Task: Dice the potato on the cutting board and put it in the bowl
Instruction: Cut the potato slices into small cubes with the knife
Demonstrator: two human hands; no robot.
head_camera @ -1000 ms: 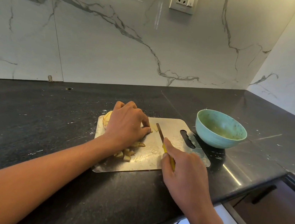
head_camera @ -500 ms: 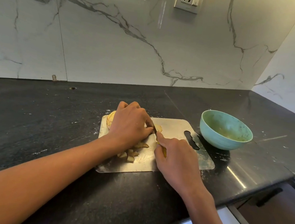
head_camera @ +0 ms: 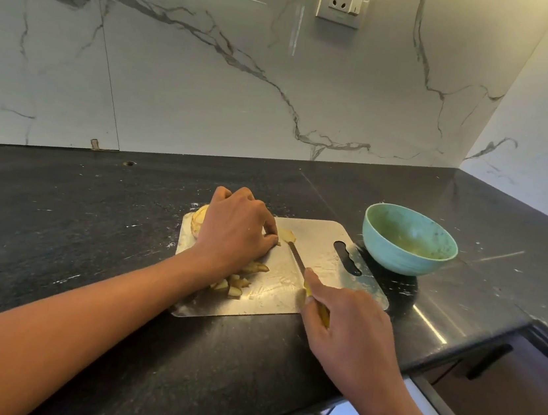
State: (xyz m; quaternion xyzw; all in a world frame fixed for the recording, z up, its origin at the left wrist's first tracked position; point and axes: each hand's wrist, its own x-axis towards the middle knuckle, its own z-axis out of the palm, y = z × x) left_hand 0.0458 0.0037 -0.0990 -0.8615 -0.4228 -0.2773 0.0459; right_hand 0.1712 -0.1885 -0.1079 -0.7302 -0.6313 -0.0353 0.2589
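Cutting the potato (head_camera: 200, 224) into small bits, on the shiny cutting board (head_camera: 321, 244) in the middle of the dark worktop (head_camera: 57, 215).

Left hand (head_camera: 237, 228) curled over the potato, pressing it down; only a pale yellow edge peeking out at the far left of the board, plus one small slice (head_camera: 286, 234) just past the fingertips. Right hand (head_camera: 350, 334) wrapped round the yellow handle of the knife (head_camera: 297, 258), blade lying low across the board with its tip touching or nearly touching that slice (hard to tell which from up here).

Already cut: a little heap of diced pieces (head_camera: 239, 280) at the near side of the board, partly under the left wrist. Blue-green bowl (head_camera: 407, 246) just beside the board's right end, seemingly no potato in it yet, only a smear at the bottom.

To do this well:
- Keep left fingertips tucked back, knuckles forward, away from the blade.
- Press straight down, no sawing fast.
- Hold the board from sliding on the smooth worktop.
- Cut even bits, same size as the heap.
- Then push all pieces toward the bowl, with the bowl kept close to the board's edge.
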